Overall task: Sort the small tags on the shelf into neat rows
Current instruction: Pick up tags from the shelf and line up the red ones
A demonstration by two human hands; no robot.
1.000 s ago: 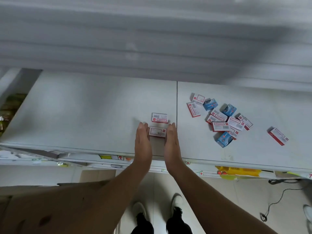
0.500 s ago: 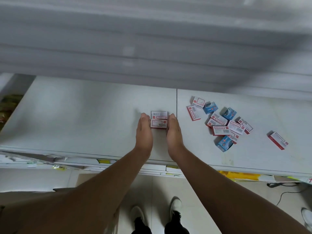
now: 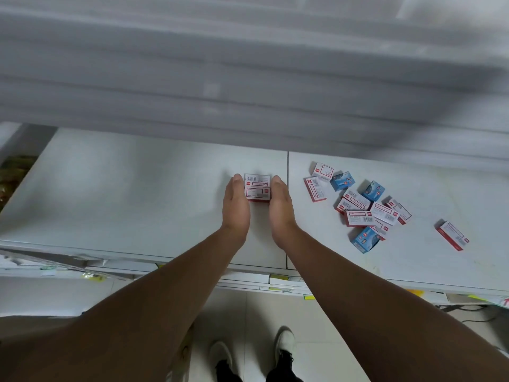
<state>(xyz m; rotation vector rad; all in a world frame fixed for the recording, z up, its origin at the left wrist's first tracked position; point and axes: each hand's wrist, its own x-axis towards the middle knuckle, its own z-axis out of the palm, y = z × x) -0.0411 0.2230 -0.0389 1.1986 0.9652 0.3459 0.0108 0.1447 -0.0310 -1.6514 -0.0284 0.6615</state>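
Two small red-and-white tags (image 3: 257, 188) lie one behind the other on the white shelf (image 3: 137, 194), touching, just left of the shelf's seam. My left hand (image 3: 236, 204) stands on edge with straight fingers against their left side. My right hand (image 3: 279, 206) does the same against their right side. A loose heap of several red-and-white and blue tags (image 3: 363, 208) lies to the right. One more red-and-white tag (image 3: 452, 235) lies alone at the far right.
The shelf's front edge (image 3: 192, 261) runs across below my wrists, with price labels along it. A blurred upper shelf (image 3: 248, 78) overhangs the back. Below are the tiled floor, my shoes (image 3: 220, 357) and a cable at the right.
Both hands slid away from me along the shelf. The nearer tag was pushed up against the farther one, and both tags now sit squared between my palms.
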